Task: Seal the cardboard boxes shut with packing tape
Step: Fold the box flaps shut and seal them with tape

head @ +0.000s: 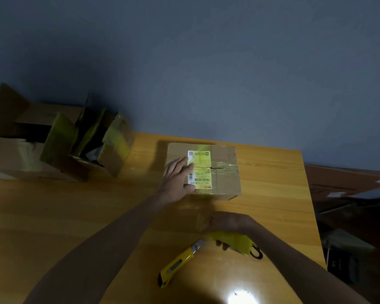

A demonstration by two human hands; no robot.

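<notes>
Left hand [178, 177] presses flat on box [225, 181]; right hand [229, 223] grips yellow tape roll [236, 242]

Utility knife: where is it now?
Head view, bottom centre: the yellow utility knife lies on the wooden table, just left of the right hand gripping the yellow tape roll, nearer the person than the cardboard box.

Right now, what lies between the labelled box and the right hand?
Head view: a blurred translucent band, seemingly tape, crosses the table from the labelled box to the right hand.
</notes>
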